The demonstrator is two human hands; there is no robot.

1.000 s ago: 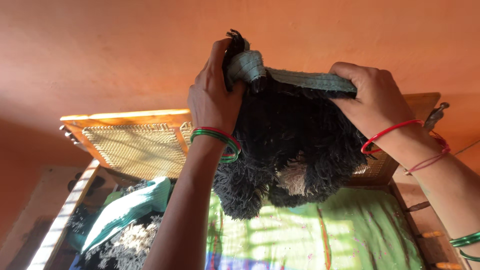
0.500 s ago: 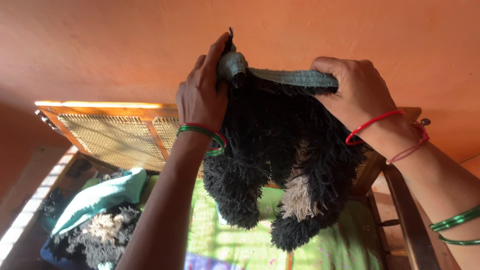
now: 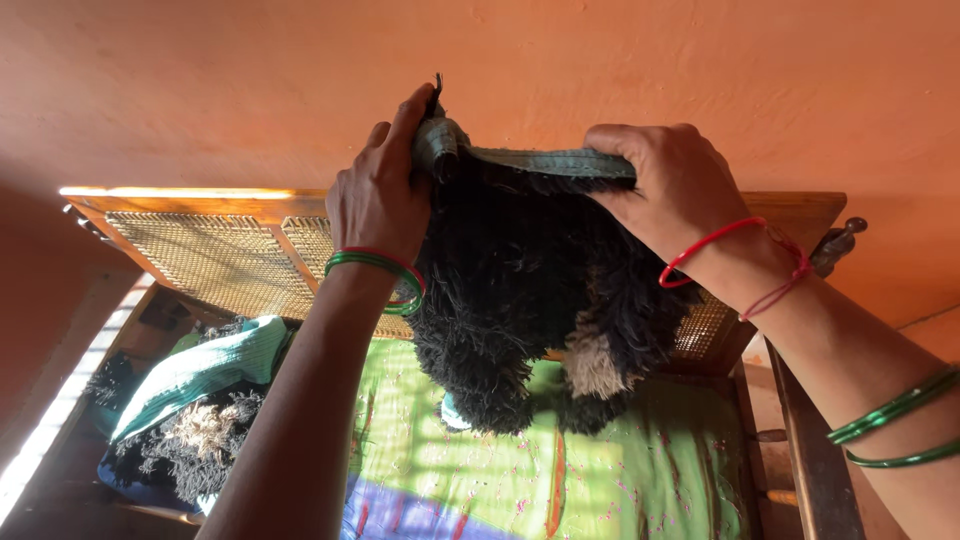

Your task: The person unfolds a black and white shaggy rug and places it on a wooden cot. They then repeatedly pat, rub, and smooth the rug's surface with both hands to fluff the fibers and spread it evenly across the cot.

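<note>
Held aloft against the orange wall [image 3: 200,90] by left hand [image 3: 380,195] and right hand [image 3: 675,190], both clenched on the teal hem so the shaggy black mat [image 3: 530,300] hangs free, with green bedcover [image 3: 640,470] at six o'clock.

Bare arms; green and red bangles [image 3: 385,272] on both wrists, red thread [image 3: 775,290] on the right.
</note>
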